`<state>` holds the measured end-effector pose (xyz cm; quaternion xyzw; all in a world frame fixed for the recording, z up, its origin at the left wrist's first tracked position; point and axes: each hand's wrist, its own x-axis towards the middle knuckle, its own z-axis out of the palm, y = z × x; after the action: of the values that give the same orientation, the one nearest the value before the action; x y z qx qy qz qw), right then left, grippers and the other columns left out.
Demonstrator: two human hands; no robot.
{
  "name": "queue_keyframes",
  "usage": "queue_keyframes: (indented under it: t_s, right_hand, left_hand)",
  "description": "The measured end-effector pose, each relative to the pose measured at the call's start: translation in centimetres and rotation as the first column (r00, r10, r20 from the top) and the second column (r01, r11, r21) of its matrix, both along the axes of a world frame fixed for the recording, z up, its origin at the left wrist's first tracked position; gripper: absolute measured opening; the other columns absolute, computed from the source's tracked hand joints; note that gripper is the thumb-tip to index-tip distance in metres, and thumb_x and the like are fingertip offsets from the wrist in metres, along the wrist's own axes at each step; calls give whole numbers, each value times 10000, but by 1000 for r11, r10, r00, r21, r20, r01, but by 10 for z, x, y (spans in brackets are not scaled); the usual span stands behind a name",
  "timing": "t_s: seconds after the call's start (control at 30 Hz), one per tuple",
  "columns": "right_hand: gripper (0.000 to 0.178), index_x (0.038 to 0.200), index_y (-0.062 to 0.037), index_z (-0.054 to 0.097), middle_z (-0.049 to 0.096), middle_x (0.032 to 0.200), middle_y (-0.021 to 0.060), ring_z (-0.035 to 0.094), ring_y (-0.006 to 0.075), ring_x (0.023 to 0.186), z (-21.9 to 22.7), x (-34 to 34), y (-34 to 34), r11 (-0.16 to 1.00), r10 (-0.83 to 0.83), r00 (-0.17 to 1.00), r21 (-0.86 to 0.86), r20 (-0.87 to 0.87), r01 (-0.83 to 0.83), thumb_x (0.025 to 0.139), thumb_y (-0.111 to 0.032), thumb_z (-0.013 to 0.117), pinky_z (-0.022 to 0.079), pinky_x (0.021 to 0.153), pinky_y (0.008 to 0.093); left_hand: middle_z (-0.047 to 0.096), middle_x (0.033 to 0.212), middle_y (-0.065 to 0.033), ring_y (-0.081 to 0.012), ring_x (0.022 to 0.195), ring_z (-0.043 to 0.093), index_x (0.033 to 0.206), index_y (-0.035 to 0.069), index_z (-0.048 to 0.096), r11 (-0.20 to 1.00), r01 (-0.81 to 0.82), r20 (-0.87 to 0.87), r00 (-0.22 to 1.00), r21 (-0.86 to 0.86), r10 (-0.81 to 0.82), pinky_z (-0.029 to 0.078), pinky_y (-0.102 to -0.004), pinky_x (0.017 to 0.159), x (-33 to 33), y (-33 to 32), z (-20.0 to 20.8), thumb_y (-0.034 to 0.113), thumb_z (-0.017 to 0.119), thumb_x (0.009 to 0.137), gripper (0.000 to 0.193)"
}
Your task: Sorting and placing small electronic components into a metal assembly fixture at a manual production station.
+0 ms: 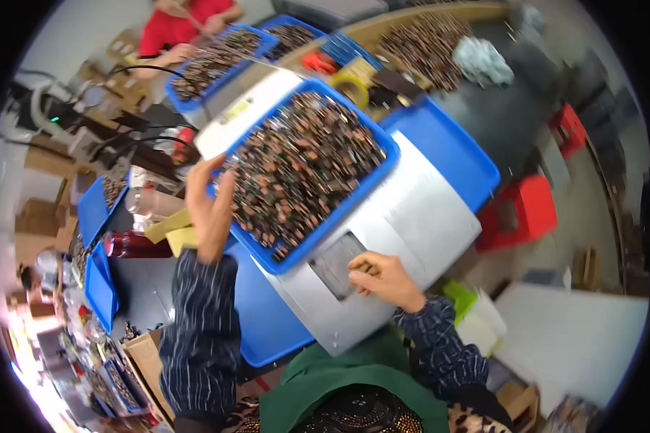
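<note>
A blue tray (pixel 391 144) heaped with many small copper-coloured and dark pieces (pixel 303 166) sits in front of me on a silver metal panel (pixel 412 216). At the tray's left rim is my left hand (pixel 211 213), its thumb and fingers apart, with the fingertips by the pieces. My right hand (pixel 388 278) is curled closed over a dark grey rectangular plate (pixel 336 263) set in the panel. Whatever its fingers may pinch is too small or hidden to make out.
Another blue tray (pixel 448 148) lies under the panel. Behind stand yellow tape (pixel 349 90), a blue tray of pieces (pixel 220 61) and a person in red (pixel 184 29). A dark red bottle (pixel 133 244) lies left; red stools (pixel 520 213) stand right.
</note>
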<state>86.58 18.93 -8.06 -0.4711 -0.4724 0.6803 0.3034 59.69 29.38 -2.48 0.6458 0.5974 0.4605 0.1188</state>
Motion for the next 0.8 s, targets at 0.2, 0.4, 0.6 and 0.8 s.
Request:
queue_keyframes:
  t_s: [0.2, 0.4, 0.6, 0.8]
  right_hand:
    - [245, 630, -6, 546, 535, 487, 49, 447, 69, 364, -38, 59, -136, 914, -129, 945, -406, -299, -4, 814, -166, 569, 293, 326, 181]
    - [190, 748, -21, 565, 561, 553, 68, 505, 117, 414, -193, 69, -304, 635, -379, 769, -460, 514, 621, 832, -192, 559, 383, 376, 222]
    - [166, 788, -18, 607, 609, 641, 117, 586, 189, 559, -268, 76, -329, 774, -241, 768, -360, 594, 520, 797, -184, 591, 457, 484, 318]
    - [202, 810, -20, 625, 599, 731, 219, 593, 331, 624, -311, 124, -314, 927, -170, 585, -73, 793, 369, 712, -195, 604, 472, 576, 411]
  left_hand:
    - [560, 915, -129, -307, 901, 543, 933, 21, 593, 756, 617, 10, 776, -220, -630, 433, -377, 765, 65, -189, -9, -35, 613, 630, 309]
    - [573, 956, -80, -269, 997, 526, 906, 42, 608, 587, 790, -284, 530, -178, -799, 407, -415, 830, 88, -238, -103, 15, 633, 646, 263]
    - [601, 920, -57, -248, 971, 541, 845, 38, 632, 669, 732, -396, 580, -131, -712, 409, -384, 827, 82, -246, -101, -10, 630, 623, 228]
    - [600, 784, -72, -221, 782, 560, 797, 27, 637, 635, 721, -270, 576, -277, -771, 437, -297, 683, 100, -231, -81, -22, 616, 621, 183]
